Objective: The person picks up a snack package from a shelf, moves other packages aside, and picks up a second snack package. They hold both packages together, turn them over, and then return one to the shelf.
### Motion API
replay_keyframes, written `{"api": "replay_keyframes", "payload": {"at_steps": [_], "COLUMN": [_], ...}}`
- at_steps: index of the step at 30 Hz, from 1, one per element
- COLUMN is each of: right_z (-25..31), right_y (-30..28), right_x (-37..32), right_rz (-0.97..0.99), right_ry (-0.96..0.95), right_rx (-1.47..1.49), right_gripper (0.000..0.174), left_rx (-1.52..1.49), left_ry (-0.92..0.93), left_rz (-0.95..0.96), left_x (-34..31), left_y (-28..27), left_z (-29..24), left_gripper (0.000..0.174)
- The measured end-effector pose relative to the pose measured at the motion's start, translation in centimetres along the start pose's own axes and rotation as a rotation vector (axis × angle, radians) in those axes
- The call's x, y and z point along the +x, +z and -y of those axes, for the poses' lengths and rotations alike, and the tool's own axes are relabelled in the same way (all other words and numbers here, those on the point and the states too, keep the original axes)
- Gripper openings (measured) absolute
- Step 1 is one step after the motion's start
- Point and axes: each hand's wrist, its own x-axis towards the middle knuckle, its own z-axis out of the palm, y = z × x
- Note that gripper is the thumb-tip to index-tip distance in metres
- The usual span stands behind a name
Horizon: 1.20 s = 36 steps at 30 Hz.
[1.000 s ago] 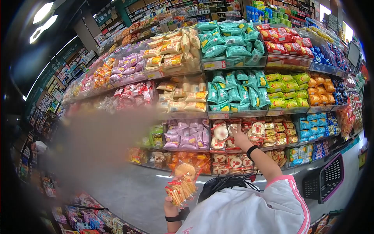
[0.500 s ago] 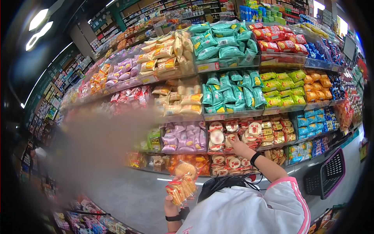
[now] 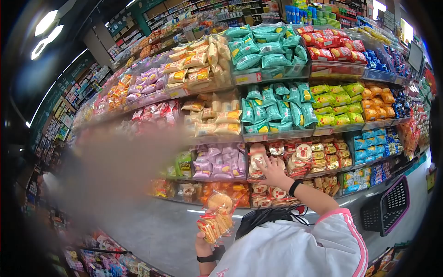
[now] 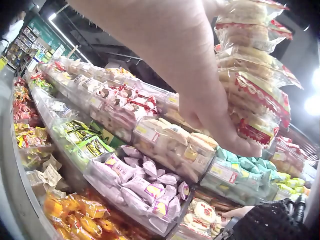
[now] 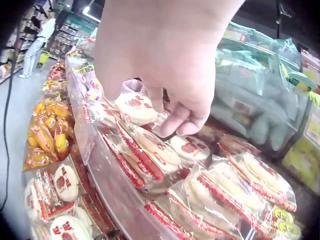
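In my left hand (image 3: pixel 201 243) I hold a bunch of clear-wrapped rice crackers (image 3: pixel 216 224), low in front of the shelves. The left wrist view shows the packs (image 4: pixel 252 95) stacked one above another, with my fingers (image 4: pixel 240 145) against their edge. My right hand (image 3: pixel 273 171) reaches into a shelf bin of rice cracker packs (image 3: pixel 302 154), fingers spread over them. From the right wrist, bent fingertips (image 5: pixel 175 122) show right at the round white rice crackers (image 5: pixel 190 147), whose wrappers have red edges. The thumb is hidden in that view.
Purple snack bags (image 3: pixel 217 161) fill the bin to the left; gold packs (image 3: pixel 330 154) lie to the right. Teal bags (image 3: pixel 277 113) are one shelf above, and more round crackers (image 3: pixel 277 193) one shelf below. A black basket with a purple rim (image 3: pixel 385 207) stands on the floor.
My right hand has shifted left within the cracker bin, and its fingers have spread apart over the packs. The left hand keeps its hold on the rice crackers in about the same place.
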Motion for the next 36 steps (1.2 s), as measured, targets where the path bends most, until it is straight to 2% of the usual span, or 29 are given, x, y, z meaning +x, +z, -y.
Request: {"api": "replay_keyframes", "payload": {"at_steps": [4,7,10,13,19,20,23,26,29,32,36], "right_z": [0.5,0.3,-0.2,-0.4,-0.6,-0.9,-1.4,-1.8,-1.7,-1.2,-0.3], "right_y": [2.2,4.2,3.9,4.2,4.9,5.1,4.4,5.7,5.3,4.9,3.4], "right_x": [1.0,1.8,1.9,1.6,1.5,1.5,1.8,2.6,3.0,2.9,1.6], "right_rz": [0.074,0.036,0.16,0.099,-0.027,-0.033,-0.05,-0.133,-0.087,-0.034,-0.032], "right_ry": [-0.013,-0.013,-0.016,-0.04,-0.074,-0.072,-0.063,-0.042,0.001,0.019,-0.024], "right_rx": [-0.064,-0.119,-0.063,-0.085,0.0,-0.007,-0.025,-0.062,-0.007,0.119,0.246], "right_gripper": [0.109,0.106,0.105,0.107,0.081,0.079,0.076,0.074,0.072,0.069,0.068], "left_rx": [0.004,0.011,0.013,0.016,0.029,0.031,0.062,0.072,0.061,0.008,0.023], "left_ry": [0.006,0.025,0.035,0.04,0.036,0.014,0.01,0.022,0.062,-0.003,0.009], "left_rz": [-0.014,-0.028,-0.036,-0.036,-0.016,-0.01,-0.155,-0.121,-0.072,-0.036,-0.048], "left_x": [-0.5,-0.9,-1.2,-1.3,-1.1,-1.0,-2.0,-1.6,-1.1,-0.9,-1.1], "left_y": [-0.3,0.2,0.6,0.9,0.8,0.1,-0.3,1.1,5.3,0.7,-0.4], "left_z": [0.2,0.0,0.0,-0.1,-0.4,-0.3,0.1,-0.1,-1.0,0.0,0.6], "left_gripper": [0.093,0.093,0.093,0.094,0.094,0.093,0.092,0.09,0.09,0.089,0.091]}}
